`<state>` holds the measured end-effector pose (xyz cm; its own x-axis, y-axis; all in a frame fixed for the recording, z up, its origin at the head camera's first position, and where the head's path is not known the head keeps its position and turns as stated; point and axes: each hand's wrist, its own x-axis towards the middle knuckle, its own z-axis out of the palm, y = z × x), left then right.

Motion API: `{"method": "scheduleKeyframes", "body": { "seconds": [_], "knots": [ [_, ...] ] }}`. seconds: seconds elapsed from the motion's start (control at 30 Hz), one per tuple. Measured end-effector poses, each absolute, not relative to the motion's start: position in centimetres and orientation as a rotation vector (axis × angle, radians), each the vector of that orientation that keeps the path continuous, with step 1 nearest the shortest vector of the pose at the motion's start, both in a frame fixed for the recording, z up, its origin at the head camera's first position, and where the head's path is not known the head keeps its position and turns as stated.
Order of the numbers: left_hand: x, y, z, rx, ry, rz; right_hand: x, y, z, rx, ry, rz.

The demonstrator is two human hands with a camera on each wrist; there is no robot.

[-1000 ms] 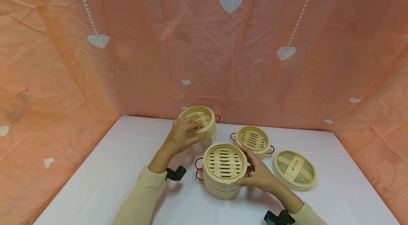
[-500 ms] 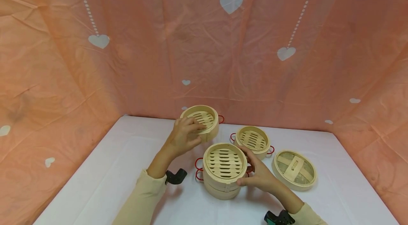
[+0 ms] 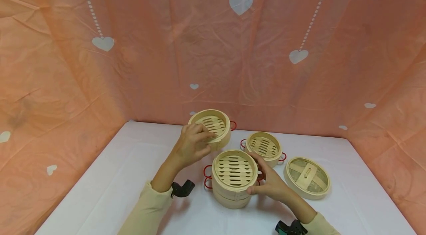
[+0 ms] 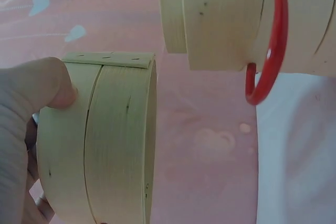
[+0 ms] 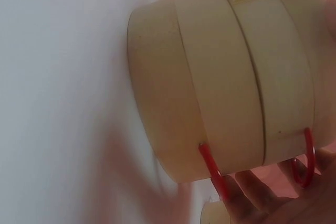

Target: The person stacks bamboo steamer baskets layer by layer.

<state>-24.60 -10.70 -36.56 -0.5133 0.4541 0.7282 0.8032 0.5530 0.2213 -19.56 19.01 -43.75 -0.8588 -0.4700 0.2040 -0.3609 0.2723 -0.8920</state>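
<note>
My left hand (image 3: 199,139) grips a small bamboo steamer basket (image 3: 212,126) with red wire handles and holds it in the air, behind and left of a two-tier steamer stack (image 3: 233,175). In the left wrist view my thumb (image 4: 44,85) presses the held basket's wall (image 4: 105,145), with the stack (image 4: 226,19) and one red handle (image 4: 269,51) just beyond. My right hand (image 3: 264,181) curls round the right side of the stack. In the right wrist view the stack (image 5: 226,77) fills the frame, and my fingers (image 5: 273,198) lie by its red handles.
Another single basket (image 3: 264,145) sits behind and right of the stack. A woven bamboo lid (image 3: 307,177) lies at the right. The white table (image 3: 110,175) is walled on three sides by a pink heart-patterned cloth (image 3: 213,42). Camera mounts show at both wrists.
My left hand has carried its basket slightly up and to the right, closer to the stack. The right hand and the stack have stayed put.
</note>
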Motion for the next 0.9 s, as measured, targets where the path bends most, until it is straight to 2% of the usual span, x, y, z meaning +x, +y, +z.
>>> {"method": "scheduleKeyframes", "body": {
  "seconds": [0.9],
  "knots": [
    [-22.3,-10.2,-36.1,-1.098,-2.092,-0.720,-19.5,19.1,-44.1,-0.859,2.411,-1.686]
  ]
}}
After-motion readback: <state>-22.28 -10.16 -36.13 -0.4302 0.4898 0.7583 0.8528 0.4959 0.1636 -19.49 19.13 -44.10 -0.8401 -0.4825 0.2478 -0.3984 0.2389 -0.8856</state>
